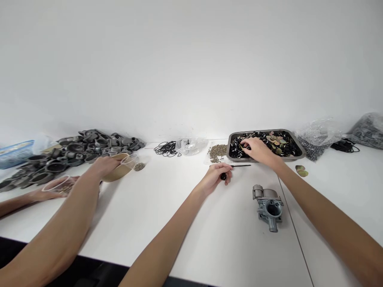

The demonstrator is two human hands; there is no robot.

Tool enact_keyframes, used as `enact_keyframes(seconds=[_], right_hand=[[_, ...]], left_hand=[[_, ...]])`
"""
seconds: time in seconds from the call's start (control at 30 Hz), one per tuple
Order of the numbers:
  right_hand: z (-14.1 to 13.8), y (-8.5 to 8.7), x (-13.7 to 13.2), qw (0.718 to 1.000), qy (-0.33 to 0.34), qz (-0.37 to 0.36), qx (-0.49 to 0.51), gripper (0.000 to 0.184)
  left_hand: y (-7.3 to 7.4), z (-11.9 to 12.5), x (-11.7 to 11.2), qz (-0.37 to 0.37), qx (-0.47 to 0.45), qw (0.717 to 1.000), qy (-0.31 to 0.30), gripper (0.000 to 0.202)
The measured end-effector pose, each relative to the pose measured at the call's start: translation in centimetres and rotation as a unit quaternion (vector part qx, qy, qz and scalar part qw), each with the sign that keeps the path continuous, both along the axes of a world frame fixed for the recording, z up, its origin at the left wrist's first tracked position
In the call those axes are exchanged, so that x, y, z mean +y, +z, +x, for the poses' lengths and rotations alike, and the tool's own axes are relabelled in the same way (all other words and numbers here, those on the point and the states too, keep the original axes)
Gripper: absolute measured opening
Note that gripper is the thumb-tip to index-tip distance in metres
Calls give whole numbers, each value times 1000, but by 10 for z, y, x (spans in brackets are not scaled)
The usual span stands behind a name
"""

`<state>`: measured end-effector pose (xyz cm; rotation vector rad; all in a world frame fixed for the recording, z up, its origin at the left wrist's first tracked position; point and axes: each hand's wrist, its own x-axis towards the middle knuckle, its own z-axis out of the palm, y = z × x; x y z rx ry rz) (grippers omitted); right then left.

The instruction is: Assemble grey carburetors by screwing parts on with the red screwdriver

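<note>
My left hand (216,178) is closed around a screwdriver (241,165), its dark shaft pointing right and a black round end showing between the fingers. Over the metal tray (266,160), my right hand (254,148) reaches down with fingers pinched among small black parts (236,147); what they grip, if anything, is too small to name. Brassy discs (277,139) lie in the same tray. On the table in front stands a carburetor (270,209), its round bore facing me. Two loose discs (301,171) rest right of the tray.
At left, a co-worker's hands (106,165) handle clear plastic cups (56,184) beside a pile of grey castings (89,145). Along the wall lie black rubber rings (166,148), a plastic bag (191,146), small brass pieces (218,152) and bagged dark parts (312,147).
</note>
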<state>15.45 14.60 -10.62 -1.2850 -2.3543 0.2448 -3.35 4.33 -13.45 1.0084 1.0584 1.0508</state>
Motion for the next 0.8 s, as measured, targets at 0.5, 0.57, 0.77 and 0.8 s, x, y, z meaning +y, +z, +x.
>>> enact_keyframes(seconds=[0.5, 0.57, 0.77, 0.8], right_hand=[[-6, -6, 6, 992, -41, -25, 114, 26], [-3, 3, 7, 988, -39, -33, 147, 24], [8, 35, 2, 967, -38, -58, 243, 18], [10, 39, 1, 962, -37, -64, 264, 16]], left_hand=[[-5, -4, 1, 4, -1, 1000, -8, 21], [-4, -3, 1, 3, -1, 1000, -7, 20], [-6, -3, 1, 7, 0, 1000, -5, 21], [-7, -3, 1, 7, -1, 1000, -5, 21]])
